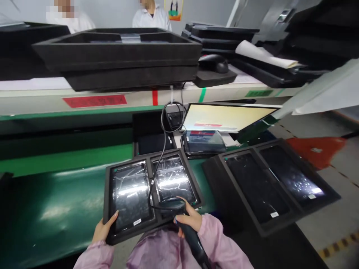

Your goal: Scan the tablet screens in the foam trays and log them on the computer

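Two panels (130,198) lie side by side in a tray (107,201), ahead of the fingers of the left hand (103,228), at its near left corner, and the right hand (190,218), with a scanner (193,241) in its grasp. Right of the right fingers sits a second two-panel tray (277,181); left of the left fingers spreads the work surface (61,209). Ahead, beyond both hands' fingers, a monitor (224,116) stands before a shelf (140,99) bearing stacked trays (129,56).

A dark scanner (193,239) overhangs a black tray (107,192) of glossy panels (130,201).
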`<state>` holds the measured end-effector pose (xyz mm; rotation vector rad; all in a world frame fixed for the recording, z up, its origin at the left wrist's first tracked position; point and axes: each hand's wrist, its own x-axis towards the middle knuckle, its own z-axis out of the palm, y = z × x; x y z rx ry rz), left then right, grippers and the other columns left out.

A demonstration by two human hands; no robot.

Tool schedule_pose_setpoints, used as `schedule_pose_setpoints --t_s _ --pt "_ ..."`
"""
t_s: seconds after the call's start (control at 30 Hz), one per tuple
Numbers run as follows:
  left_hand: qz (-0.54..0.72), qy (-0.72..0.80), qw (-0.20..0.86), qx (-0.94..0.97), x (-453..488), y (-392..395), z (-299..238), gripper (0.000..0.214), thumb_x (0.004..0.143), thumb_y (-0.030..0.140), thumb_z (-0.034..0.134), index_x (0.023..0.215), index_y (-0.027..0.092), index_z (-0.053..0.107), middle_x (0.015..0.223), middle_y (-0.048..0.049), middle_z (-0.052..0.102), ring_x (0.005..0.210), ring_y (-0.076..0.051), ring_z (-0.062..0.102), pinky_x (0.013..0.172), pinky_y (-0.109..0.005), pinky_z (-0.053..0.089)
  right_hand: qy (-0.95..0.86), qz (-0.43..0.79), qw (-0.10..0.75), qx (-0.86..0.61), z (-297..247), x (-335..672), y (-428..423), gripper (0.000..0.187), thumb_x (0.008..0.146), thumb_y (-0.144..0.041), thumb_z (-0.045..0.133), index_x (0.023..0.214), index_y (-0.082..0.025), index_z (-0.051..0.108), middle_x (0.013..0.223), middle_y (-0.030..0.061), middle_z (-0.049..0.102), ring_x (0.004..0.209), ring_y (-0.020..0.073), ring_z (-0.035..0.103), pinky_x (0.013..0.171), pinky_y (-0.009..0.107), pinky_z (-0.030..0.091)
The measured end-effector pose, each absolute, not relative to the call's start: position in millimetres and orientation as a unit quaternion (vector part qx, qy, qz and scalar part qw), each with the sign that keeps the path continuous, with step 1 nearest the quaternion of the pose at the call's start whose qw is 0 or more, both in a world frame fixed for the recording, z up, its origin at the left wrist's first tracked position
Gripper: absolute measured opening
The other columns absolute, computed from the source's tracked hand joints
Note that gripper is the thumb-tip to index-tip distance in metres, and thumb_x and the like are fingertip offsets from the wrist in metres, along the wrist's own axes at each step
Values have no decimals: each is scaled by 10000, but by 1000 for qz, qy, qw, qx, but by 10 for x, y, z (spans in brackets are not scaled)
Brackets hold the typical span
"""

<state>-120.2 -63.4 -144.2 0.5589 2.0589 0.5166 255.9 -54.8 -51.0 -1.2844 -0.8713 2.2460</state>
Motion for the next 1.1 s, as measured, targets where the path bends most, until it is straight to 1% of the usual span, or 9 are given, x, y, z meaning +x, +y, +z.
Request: schedule_pose_setpoints --t_s 0.07,0.13,0.23,0.3,0.4,0.53,0.67,0.83,1.1 --pt "209 817 497 207 -1206 -635 -1457 703 524 599 650 974 61 617 970 -188 682 947 -307 633 805 -389 516 -329 808 173 -457 -475 2339 -477 965 641 -440 688 1319 -262 25 781 -29 611 466 142 598 516 313 490" --pt "214 815 498 205 -1217 -636 -1467 701 523 595 654 983 67 611 1030 -198 661 1003 -310 608 857 -396 486 -354 795 140 -472 -448 2121 -428 889 652 -388 680 1294 -260 77 737 -39 605 439 138 577 518 338 499" --pt "216 816 492 210 -1231 -641 -1467 643 527 583 660 929 82 628 1003 -188 669 1013 -315 599 884 -404 462 -403 750 101 -515 -420 1877 -403 758 671 -302 657 1257 -263 178 676 -52 572 412 138 552 519 387 508" --pt "217 817 490 214 -1233 -642 -1456 600 536 573 661 890 89 638 958 -177 684 987 -316 609 872 -405 464 -425 727 85 -532 -410 1779 -414 740 667 -276 654 1254 -269 205 652 -61 541 400 144 545 512 415 508" --pt "218 818 484 220 -1230 -643 -1440 564 548 557 661 866 92 643 901 -158 700 951 -313 622 856 -405 470 -421 727 83 -536 -409 1701 -445 738 661 -273 654 1250 -281 209 650 -64 526 397 152 548 511 436 510" --pt "219 817 483 228 -1232 -642 -1437 576 544 556 661 875 85 642 883 -152 703 953 -316 621 853 -410 474 -392 736 100 -543 -404 1665 -473 744 642 -289 667 1235 -278 217 689 -50 546 415 144 552 549 449 517" --pt "216 814 486 233 -1244 -638 -1441 589 546 557 662 897 85 637 924 -163 696 963 -313 617 861 -407 471 -374 739 124 -546 -376 1645 -487 738 640 -304 636 1233 -264 200 714 -35 563 414 147 554 531 437 514" --pt "201 815 489 237 -1269 -644 -1472 644 549 592 636 925 69 629 965 -187 677 967 -313 614 869 -401 464 -366 735 130 -557 -382 1619 -523 669 641 -287 608 1193 -265 232 696 -40 568 400 140 544 501 403 506" --pt "184 818 491 237 -1281 -647 -1488 739 540 626 621 1005 51 605 1026 -197 656 1004 -311 599 897 -398 450 -362 736 133 -557 -443 1609 -569 694 653 -307 644 1199 -282 215 711 -51 553 398 138 547 527 429 522"
